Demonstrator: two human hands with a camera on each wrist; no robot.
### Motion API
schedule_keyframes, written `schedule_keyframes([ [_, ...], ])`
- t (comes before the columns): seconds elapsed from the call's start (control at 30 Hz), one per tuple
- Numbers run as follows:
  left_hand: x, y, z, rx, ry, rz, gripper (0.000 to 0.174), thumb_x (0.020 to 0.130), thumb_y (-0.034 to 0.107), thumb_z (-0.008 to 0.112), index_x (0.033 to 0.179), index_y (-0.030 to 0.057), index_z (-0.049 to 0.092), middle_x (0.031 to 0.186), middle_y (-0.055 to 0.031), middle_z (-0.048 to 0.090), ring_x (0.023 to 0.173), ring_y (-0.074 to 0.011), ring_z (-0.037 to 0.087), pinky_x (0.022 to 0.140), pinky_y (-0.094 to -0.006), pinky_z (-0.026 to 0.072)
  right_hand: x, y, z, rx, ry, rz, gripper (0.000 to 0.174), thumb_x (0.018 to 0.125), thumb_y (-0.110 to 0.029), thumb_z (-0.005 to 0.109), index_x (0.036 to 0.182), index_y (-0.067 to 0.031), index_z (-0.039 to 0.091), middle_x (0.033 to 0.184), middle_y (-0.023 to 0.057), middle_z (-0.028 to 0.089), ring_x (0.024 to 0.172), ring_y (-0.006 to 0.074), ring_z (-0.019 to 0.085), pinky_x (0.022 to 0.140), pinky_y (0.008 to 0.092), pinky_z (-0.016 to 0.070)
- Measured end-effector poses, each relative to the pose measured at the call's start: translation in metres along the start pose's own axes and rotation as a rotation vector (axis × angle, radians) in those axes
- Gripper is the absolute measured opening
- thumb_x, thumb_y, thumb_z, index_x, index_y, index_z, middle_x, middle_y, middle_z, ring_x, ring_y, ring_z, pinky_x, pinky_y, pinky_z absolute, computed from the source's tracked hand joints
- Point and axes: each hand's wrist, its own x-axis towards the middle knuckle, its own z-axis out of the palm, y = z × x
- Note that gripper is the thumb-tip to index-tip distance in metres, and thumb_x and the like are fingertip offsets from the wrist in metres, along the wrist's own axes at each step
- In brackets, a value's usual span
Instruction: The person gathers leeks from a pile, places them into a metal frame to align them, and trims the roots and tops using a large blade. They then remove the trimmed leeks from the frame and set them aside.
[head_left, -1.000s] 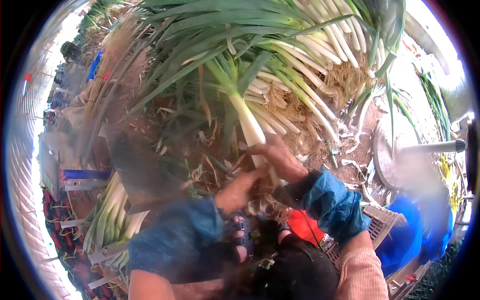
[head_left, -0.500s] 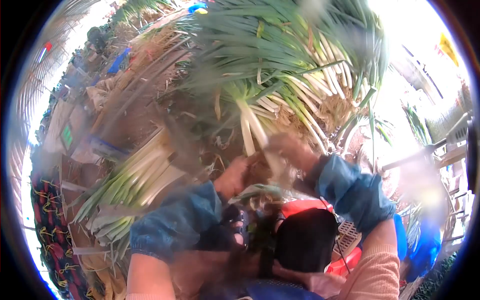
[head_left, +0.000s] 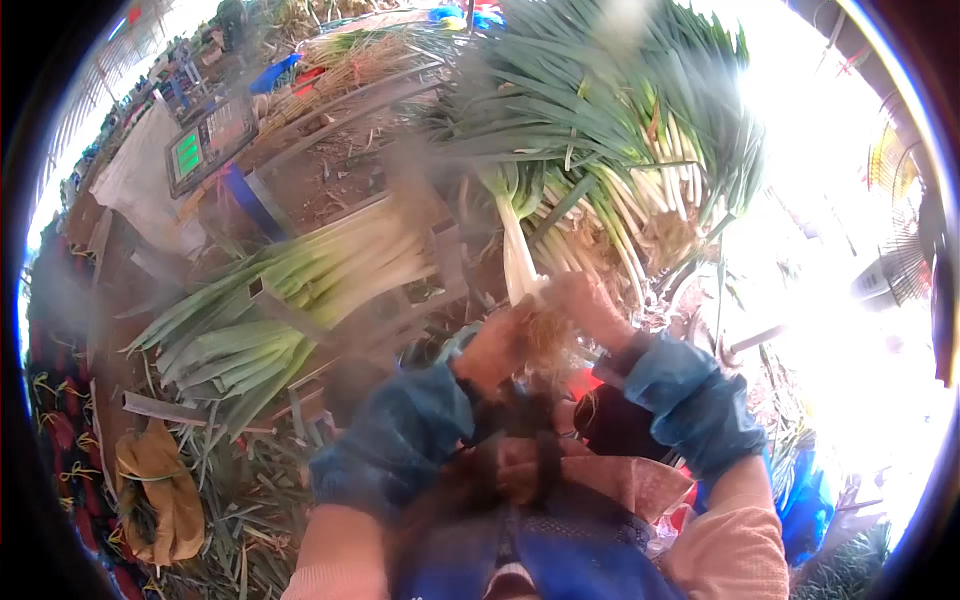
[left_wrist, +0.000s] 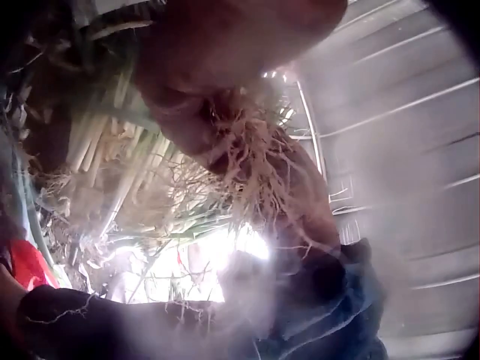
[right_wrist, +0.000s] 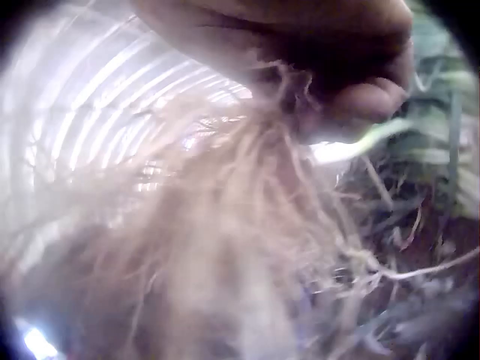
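Observation:
Both hands meet at the root end of a green onion stalk (head_left: pixel 516 245), whose green leaves point away from the person. My left hand (head_left: pixel 497 345) curls round the lower white end from the left. On the other side, my right hand (head_left: pixel 590 308) has its fingers bent against the same end. Pale roots (head_left: pixel 548 340) hang below the two hands. In the left wrist view the roots (left_wrist: pixel 259 169) spread out beneath a hand (left_wrist: pixel 232 45); the right wrist view shows blurred roots (right_wrist: pixel 232 217) under curled fingers (right_wrist: pixel 364 101).
A large pile of green onions (head_left: pixel 600 90) lies ahead. Another bundle (head_left: pixel 330 265) rests in a metal frame (head_left: pixel 450 265) at the left. Beyond it stands a scale display (head_left: pixel 205 145). A brown cloth glove (head_left: pixel 160 495) lies at lower left, blue plastic (head_left: pixel 805 510) at lower right.
The head view has turned left, bringing the scale display and the whole left bundle into sight. The hands remain at the stalk's lower end, where hanging roots now show.

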Motion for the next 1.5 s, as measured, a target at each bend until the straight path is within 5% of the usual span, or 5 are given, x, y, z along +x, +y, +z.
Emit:
schedule_keyframes([
  [0.3, -0.014, 0.012, -0.058, -0.221, -0.277, -0.039, 0.038, 0.096, 0.034, 0.043, 0.114, 0.0020, 0.051, 0.101, -0.0069, 0.061, 0.092, -0.0182, 0.059, 0.080, -0.0346, 0.0515, -0.041, -0.068, 0.054, -0.179, 0.261, -0.507, 0.011, 0.079, -0.006, 0.061, 0.089, -0.0022, 0.059, 0.080, 0.0181, 0.059, 0.072, 0.0368, 0.058, 0.061, 0.0385, 0.0460],
  [0.57, -0.001, -0.020, -0.087, 0.040, -0.042, 0.048, 0.037, 0.094, 0.033, 0.050, 0.115, 0.0032, 0.049, 0.103, -0.0084, 0.058, 0.093, -0.0201, 0.059, 0.080, -0.0348, 0.0519, 0.027, 0.019, 0.030, 0.385, -0.041, 0.304, 0.030, 0.080, -0.016, 0.063, 0.108, -0.0088, 0.061, 0.094, 0.0134, 0.055, 0.088, 0.0285, 0.056, 0.074, 0.0358, 0.0456],
  [0.7, -0.007, -0.024, -0.082, 0.121, -0.107, 0.084, 0.046, 0.087, 0.042, 0.060, 0.114, 0.0061, 0.052, 0.104, -0.0087, 0.057, 0.091, -0.0188, 0.057, 0.076, -0.0325, 0.0476, 0.037, 0.032, 0.040, -0.430, -0.216, -0.601, 0.032, 0.077, -0.010, 0.065, 0.109, -0.0106, 0.062, 0.094, 0.0123, 0.053, 0.088, 0.0300, 0.052, 0.076, 0.0359, 0.0456],
  [0.97, -0.012, 0.024, -0.070, 0.101, 0.112, 0.120, 0.074, 0.074, 0.067, 0.059, 0.115, 0.0059, 0.048, 0.108, -0.0107, 0.053, 0.091, -0.0227, 0.057, 0.078, -0.0387, 0.0477, -0.057, -0.100, -0.022, 0.469, -0.059, 0.588, 0.033, 0.079, -0.013, 0.058, 0.109, -0.0006, 0.052, 0.087, 0.0133, 0.060, 0.069, 0.0188, 0.062, 0.059, 0.0297, 0.0530],
  [1.5, -0.068, 0.068, 0.078, 0.039, -0.281, 0.606, 0.051, 0.081, 0.029, 0.066, 0.119, 0.0044, 0.044, 0.102, -0.0105, 0.054, 0.095, -0.0240, 0.058, 0.079, -0.0399, 0.0511, -0.196, -0.108, 0.004, -0.164, -0.092, 0.204, 0.055, 0.065, 0.004, 0.070, 0.116, 0.0014, 0.050, 0.092, 0.0066, 0.058, 0.083, 0.0115, 0.053, 0.069, 0.0272, 0.0479],
])
